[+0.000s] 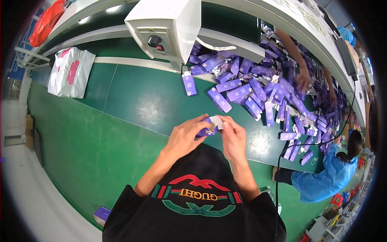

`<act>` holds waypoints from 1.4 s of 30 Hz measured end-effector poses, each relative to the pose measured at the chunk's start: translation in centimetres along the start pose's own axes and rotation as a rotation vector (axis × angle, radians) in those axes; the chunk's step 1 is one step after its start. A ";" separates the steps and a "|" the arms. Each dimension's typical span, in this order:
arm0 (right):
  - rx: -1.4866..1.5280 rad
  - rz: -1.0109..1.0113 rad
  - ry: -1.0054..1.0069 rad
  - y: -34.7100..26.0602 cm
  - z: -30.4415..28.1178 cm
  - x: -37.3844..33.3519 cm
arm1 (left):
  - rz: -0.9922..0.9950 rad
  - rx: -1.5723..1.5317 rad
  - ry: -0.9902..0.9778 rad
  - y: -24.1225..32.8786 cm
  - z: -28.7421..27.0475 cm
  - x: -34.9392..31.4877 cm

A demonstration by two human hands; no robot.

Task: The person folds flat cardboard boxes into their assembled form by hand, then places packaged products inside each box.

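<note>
A small purple carton (207,132) with an open end is held at the near edge of the table, in front of my chest. My left hand (181,136) is closed round its body from the left. My right hand (234,139) pinches the white inner flap (217,122) at the open end between thumb and fingers. The inside of the carton looks white, but what it contains I cannot make out. Beyond my hands, similar purple cartons (240,92) lie in a loose heap to the right, with one carton (189,83) a little apart at its left end.
The table (137,90) is dark green. A white control box (163,40) with a knob overhangs its back. At left stands a white plastic bag (68,72). Another person's hands (303,78) reach into the heap; a person in blue (326,177) sits right. A black cable (277,181) hangs at right.
</note>
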State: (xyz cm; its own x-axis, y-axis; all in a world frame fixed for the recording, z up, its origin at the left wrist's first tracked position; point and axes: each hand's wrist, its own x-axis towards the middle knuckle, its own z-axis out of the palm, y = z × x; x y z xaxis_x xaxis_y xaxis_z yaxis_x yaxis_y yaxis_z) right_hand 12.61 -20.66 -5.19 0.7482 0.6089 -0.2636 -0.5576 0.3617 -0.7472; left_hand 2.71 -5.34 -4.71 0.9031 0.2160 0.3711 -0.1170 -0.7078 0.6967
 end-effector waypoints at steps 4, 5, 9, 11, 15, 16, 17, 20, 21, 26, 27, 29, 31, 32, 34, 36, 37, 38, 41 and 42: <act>-0.378 -0.181 -0.041 -0.1 1.0 -1.4 | 0.002 0.076 -0.063 0.5 -0.5 0.0; -0.431 -0.216 -0.010 0.1 1.3 -1.7 | 0.008 0.109 -0.077 0.6 -0.5 -0.1; -0.433 -0.267 0.098 1.4 2.0 -2.2 | 0.005 0.034 -0.004 0.5 0.1 -0.7; -0.583 -0.393 0.129 2.1 2.0 -2.3 | 0.013 0.042 0.040 0.6 0.4 -0.9; -0.774 -0.586 0.045 2.9 2.1 -2.4 | -0.013 0.042 0.052 0.9 0.3 -1.0; -0.776 -0.584 0.038 3.0 2.1 -2.3 | -0.051 0.015 0.020 0.9 0.2 -1.0; -0.807 -0.590 0.027 3.0 2.1 -2.2 | -0.088 -0.011 -0.012 1.0 0.1 -1.0; -0.602 -0.511 0.056 3.8 1.7 -1.7 | -0.207 -0.254 -0.148 1.5 -1.4 -0.2; -0.369 -0.425 0.088 4.0 1.5 -1.6 | -0.206 -0.253 -0.145 1.5 -1.6 -0.3; -0.646 -0.562 -0.059 4.5 -0.5 -0.9 | -0.386 -0.478 -0.147 0.9 -1.4 -1.0; -0.580 -0.494 -0.090 5.2 -0.4 -0.9 | -0.378 -0.477 -0.148 0.4 -1.2 -1.3; -0.477 -0.316 -0.116 5.7 -0.3 -0.9 | -0.341 -0.449 -0.129 -0.8 -0.8 -1.9; -0.470 -0.275 -0.168 5.6 -0.9 -0.1 | -0.354 -0.451 -0.107 -1.3 -0.5 -2.1; -0.463 -0.233 -0.219 5.7 -1.1 0.5 | -0.369 -0.453 -0.084 -1.5 -0.5 -2.1; -0.460 -0.274 -0.242 5.8 -0.9 1.5 | -0.479 -0.506 -0.091 -1.4 -0.7 -1.9; -0.408 -0.165 -0.251 5.2 -0.7 2.2 | -0.589 -0.561 -0.097 -1.4 -1.1 -1.5; -0.444 -0.044 -0.250 5.1 -1.1 2.3 | -0.495 -0.498 -0.086 -1.2 -1.6 -1.1; -0.443 -0.038 -0.255 4.9 -0.9 2.7 | -0.398 -0.433 -0.075 -1.0 -2.1 -0.6; -0.281 0.029 -0.276 3.8 -1.2 4.4 | -0.152 -0.162 -0.226 -0.3 -3.6 0.7; -0.280 0.024 -0.282 3.8 -1.7 5.1 | -0.007 0.003 -0.350 -0.3 -4.1 1.0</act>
State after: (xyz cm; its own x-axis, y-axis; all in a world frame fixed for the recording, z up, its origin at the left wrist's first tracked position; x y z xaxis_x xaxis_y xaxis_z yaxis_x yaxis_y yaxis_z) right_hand 14.93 -17.36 -10.47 0.5862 0.7989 -0.1346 -0.4250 0.1618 -0.8906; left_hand 2.00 -2.18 -1.99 0.9909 -0.0219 0.1330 -0.1092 -0.7090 0.6967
